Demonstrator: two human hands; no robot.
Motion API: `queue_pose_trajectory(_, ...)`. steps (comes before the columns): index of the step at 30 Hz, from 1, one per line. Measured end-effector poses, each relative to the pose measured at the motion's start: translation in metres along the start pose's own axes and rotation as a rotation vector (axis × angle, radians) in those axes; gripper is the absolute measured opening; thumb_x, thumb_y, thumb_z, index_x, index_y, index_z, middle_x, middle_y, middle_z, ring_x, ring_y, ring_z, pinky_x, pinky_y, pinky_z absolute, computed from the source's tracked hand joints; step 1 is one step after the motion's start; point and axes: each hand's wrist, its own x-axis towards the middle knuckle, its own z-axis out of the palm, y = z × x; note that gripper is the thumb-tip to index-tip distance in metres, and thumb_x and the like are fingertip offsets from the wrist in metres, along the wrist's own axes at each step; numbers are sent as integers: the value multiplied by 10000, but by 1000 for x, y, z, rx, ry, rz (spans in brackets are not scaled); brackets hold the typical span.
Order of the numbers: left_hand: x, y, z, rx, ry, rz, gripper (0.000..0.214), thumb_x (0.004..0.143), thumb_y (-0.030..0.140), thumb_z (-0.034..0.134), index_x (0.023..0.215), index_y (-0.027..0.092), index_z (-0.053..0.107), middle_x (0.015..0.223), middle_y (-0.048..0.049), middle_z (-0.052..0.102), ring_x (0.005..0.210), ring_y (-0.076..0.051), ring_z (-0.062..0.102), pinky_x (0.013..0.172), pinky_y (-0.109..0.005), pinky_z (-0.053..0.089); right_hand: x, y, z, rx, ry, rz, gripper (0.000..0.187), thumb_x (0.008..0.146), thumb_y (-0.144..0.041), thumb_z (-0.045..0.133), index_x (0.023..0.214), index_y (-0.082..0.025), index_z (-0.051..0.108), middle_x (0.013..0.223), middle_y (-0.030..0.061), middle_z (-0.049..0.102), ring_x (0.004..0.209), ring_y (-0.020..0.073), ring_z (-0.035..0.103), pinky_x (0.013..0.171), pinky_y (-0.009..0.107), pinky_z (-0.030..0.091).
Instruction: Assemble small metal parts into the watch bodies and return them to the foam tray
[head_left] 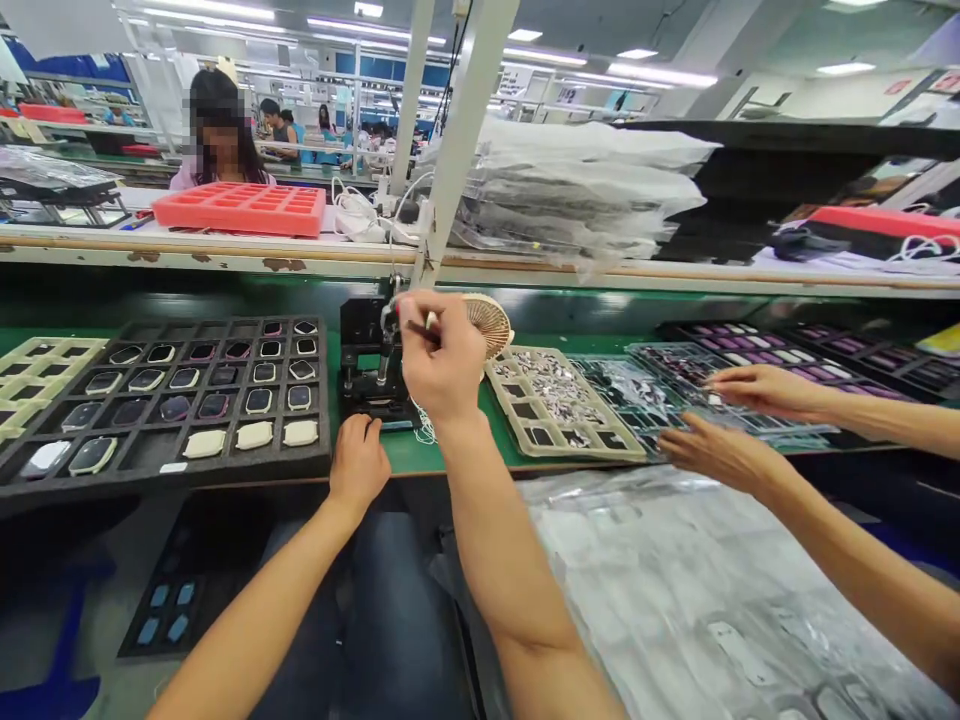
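Note:
My left hand (360, 462) rests curled at the front of a small black press jig (369, 365) on the green bench, its fingers closed against the jig's base. What they hold is hidden. My right hand (441, 352) is raised above the jig with its fingers pinched on a thin dark stick-like tool (421, 331). Left of the jig lies a black foam tray (161, 400) of watch-shaped cases. A beige tray (559, 405) of small parts sits to the right.
A co-worker's two hands (739, 420) reach in from the right over clear trays (660, 385). A small fan (489, 322) stands behind the jig. Plastic sheeting (675, 590) covers the lower right. A red tray (240, 208) and a seated person are on the far shelf.

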Motion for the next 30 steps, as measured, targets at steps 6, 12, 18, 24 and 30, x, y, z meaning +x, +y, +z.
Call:
queue_pose_trajectory(6, 10, 4, -5, -53, -9, 25, 253, 995, 227, 665, 1241, 172, 673, 1261, -107, 677, 1187, -287, 648, 1019, -536, 562, -29, -3, -2, -91, -4, 49, 318, 1081, -320, 430, 1308, -210, 623, 1408, 83, 711, 1246, 171, 689, 1025, 284, 523)
queue_pose_trajectory(12, -42, 18, -55, -43, -25, 151, 286, 980, 211, 564, 1215, 308, 696, 1171, -84, 745, 1104, -252, 705, 990, -465, 600, -60, -11, -29, 1, 284, 310, 328, 969, -489, 590, 952, -179, 694, 830, 56, 727, 727, 199, 661, 729, 312, 517)
queue_pose_trajectory(18, -67, -74, -181, 330, 212, -351, 373, 1014, 233, 347, 1242, 275, 639, 1142, -150, 698, 1155, -347, 659, 1047, -610, 532, -108, 17, -28, 105, -63, 460, 416, 914, -618, 654, 787, -228, 728, 712, 18, 682, 636, 195, 597, 629, 304, 448)
queue_pose_trajectory(24, -5, -180, -276, 540, -50, -749, 265, 965, 331, 633, 1114, 123, 702, 1138, -168, 709, 1126, -329, 663, 1060, -553, 490, -111, 26, -17, 235, -145, 532, 416, 915, -635, 655, 751, -258, 718, 744, 40, 689, 681, 243, 617, 659, 357, 470)
queue_pose_trajectory(30, 6, -193, -278, 418, -117, -871, 237, 940, 389, 727, 997, 159, 706, 1097, -88, 733, 1098, -276, 674, 1035, -518, 495, -126, 25, -17, 665, -11, 630, 468, 1018, -588, 553, 776, -228, 731, 890, 71, 669, 837, 238, 637, 722, 362, 491)
